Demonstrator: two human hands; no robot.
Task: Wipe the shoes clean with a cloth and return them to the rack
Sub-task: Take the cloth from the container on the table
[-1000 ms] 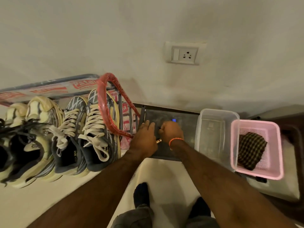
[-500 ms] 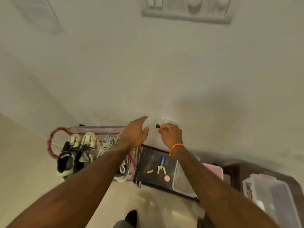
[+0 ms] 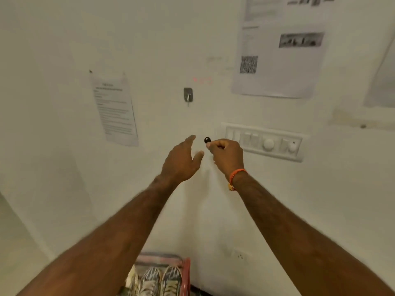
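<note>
Both arms are raised toward the wall [image 3: 162, 50]. The right hand [image 3: 227, 155] has its grip clamped on a small black round-headed object [image 3: 207, 140], pinched at the fingertips, head protruding above the knuckles; what it is cannot be told. The left hand [image 3: 181, 162] is just beside it, grip apart, fingers extended and holding nothing. The shoes [image 3: 159, 282] sit on the rack [image 3: 186, 274] at the bottom edge of view, well below and apart from both hands. On the wall: a metal hook [image 3: 188, 95] above the hands, a switch panel [image 3: 265, 142] right of them, and posted papers [image 3: 116, 108].
</note>
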